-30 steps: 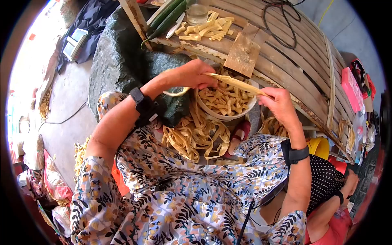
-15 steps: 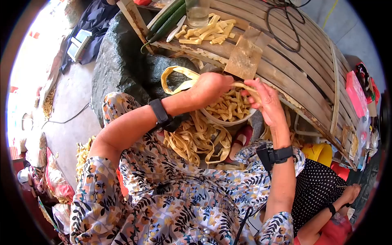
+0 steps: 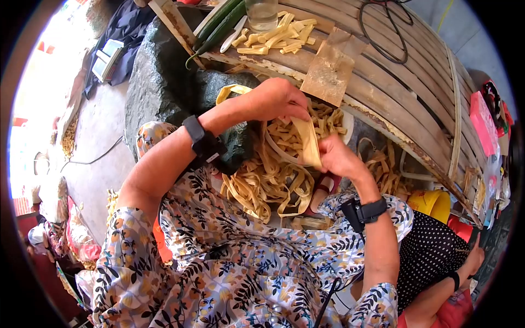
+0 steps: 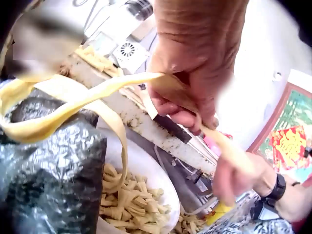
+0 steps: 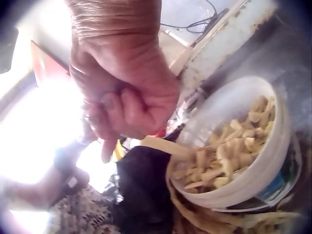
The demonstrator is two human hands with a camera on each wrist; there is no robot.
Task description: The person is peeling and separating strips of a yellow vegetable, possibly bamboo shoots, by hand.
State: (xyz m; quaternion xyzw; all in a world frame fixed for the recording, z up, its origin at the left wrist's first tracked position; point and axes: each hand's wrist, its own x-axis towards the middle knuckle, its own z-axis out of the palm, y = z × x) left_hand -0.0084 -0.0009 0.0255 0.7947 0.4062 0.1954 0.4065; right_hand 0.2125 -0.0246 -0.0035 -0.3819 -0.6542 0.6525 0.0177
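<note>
My left hand (image 3: pixel 279 101) pinches a long, flat, pale-yellow strip (image 3: pixel 308 139) above a white bucket (image 5: pixel 265 178). Lower down and to the right, my right hand (image 3: pixel 340 159) grips the same strip, its fingers curled in the right wrist view. Between the hands the strip spans the bucket's mouth, its broad face showing. Its loose tail (image 4: pixel 53 124) loops out past my left hand over a dark plastic bag (image 4: pixel 58 170). Short folded yellow pieces (image 4: pixel 134 202) fill much of the bucket. On the floor before it lies a heap of long strips (image 3: pixel 260 186).
Behind the bucket stands a slatted wooden bench (image 3: pixel 394 90). On it are a small board (image 3: pixel 328 71), more short yellow pieces (image 3: pixel 284 35), a glass (image 3: pixel 261 15), cucumbers (image 3: pixel 221 27) and a coiled cable (image 3: pixel 402 49). At right are a yellow bucket (image 3: pixel 435 203) and another person's arm (image 3: pixel 437 298).
A second ago the strip was stretched between my spread hands; then they came close together beside the board. Now my right hand has dropped toward my body, the strip slanting down between them.
</note>
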